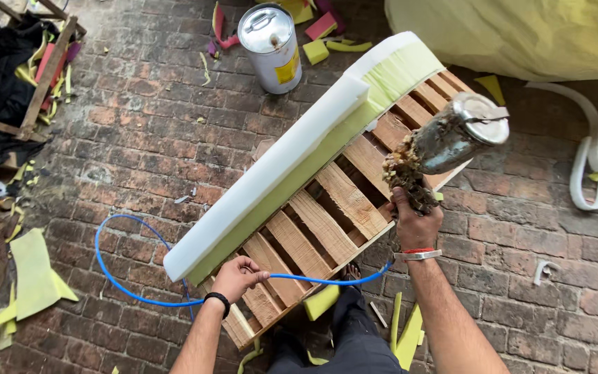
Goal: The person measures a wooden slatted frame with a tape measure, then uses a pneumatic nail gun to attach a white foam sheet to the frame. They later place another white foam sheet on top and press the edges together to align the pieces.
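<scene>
My right hand [415, 220] grips the glue-crusted handle of a metal spray gun with a silver cup [457, 135], held over the right end of a wooden slatted frame [327, 221]. White and pale green foam [292, 149] wraps the frame's far long edge. My left hand [238, 275] is closed on the blue air hose [136, 294] at the frame's near corner. The hose loops left over the brick floor and runs right toward the gun.
A metal can with a yellow label [271, 45] stands on the bricks beyond the frame. Foam scraps [32, 273] and wood offcuts lie at the left. A large yellow foam block [520, 31] is at top right, and white foam strips [590, 166] at the right.
</scene>
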`<state>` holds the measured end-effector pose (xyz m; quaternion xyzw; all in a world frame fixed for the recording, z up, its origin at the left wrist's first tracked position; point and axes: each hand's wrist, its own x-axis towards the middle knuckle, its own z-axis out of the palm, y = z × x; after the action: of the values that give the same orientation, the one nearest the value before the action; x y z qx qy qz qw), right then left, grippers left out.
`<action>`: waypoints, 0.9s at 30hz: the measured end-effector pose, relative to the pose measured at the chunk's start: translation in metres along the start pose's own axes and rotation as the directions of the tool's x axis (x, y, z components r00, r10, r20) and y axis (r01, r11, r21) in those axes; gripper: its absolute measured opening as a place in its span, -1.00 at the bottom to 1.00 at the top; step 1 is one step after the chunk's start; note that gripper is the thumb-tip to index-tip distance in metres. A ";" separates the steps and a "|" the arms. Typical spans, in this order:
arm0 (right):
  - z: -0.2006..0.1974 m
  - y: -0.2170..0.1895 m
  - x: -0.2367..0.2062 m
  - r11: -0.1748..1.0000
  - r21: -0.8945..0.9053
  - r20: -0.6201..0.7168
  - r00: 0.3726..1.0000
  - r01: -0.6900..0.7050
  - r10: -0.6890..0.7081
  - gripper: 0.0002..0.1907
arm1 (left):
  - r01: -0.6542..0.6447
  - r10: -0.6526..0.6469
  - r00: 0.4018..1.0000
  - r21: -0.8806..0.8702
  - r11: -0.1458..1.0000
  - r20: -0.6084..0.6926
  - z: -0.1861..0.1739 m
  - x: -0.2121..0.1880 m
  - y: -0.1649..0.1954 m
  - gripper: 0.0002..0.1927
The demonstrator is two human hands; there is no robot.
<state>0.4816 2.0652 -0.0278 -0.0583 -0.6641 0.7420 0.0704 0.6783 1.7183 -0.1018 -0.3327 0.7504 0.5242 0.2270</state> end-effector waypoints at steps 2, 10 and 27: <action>-0.002 0.005 0.012 1.000 0.003 0.009 1.000 -0.006 0.006 -0.73 | 0.034 -0.034 0.999 0.015 0.999 -0.016 0.006 0.001 0.008 -0.63; -0.024 0.015 0.040 0.999 0.019 0.083 0.996 -0.039 0.037 -0.59 | 0.173 -0.169 0.984 0.098 0.980 -0.050 0.032 -0.010 0.042 -0.65; -0.053 0.000 0.061 1.000 -0.025 0.073 0.997 0.000 0.002 -0.56 | 0.099 -0.099 0.995 0.064 0.993 0.004 0.067 -0.022 0.049 -0.63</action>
<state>0.4314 2.1277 -0.0332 -0.0323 -0.6753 0.7355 0.0450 0.6561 1.7981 -0.0787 -0.3602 0.7484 0.4893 0.2660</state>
